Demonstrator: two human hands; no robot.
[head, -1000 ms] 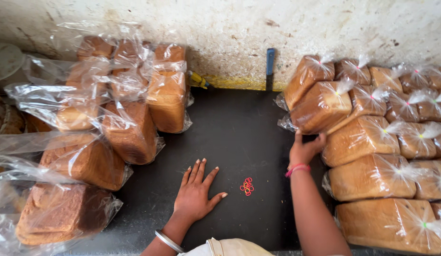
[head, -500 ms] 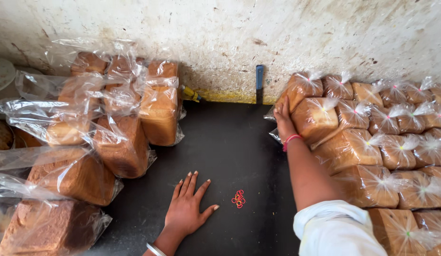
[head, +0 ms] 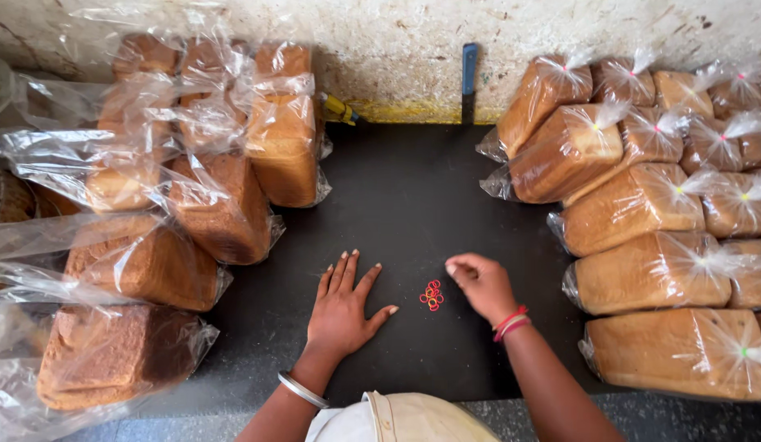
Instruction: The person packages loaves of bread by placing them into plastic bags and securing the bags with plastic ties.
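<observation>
A right hand (head: 481, 285), fingers curled and empty, nears red rubber bands (head: 431, 295); tied loaves (head: 634, 209) right, open-bagged loaves (head: 225, 205) left.

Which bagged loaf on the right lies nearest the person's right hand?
The loaf in the second row from the front, its left end just right of the right hand. The front loaf lies lower, beside the forearm; the others sit farther back.

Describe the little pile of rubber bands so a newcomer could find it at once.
Start at the black tabletop that runs between the two stacks of bagged bread loaves. Near its front edge, in the gap between the flat left hand and the curled right hand, lies the pile of rubber bands. It is a tiny cluster of red and orange loops, the only small loose thing on the dark surface.
</observation>
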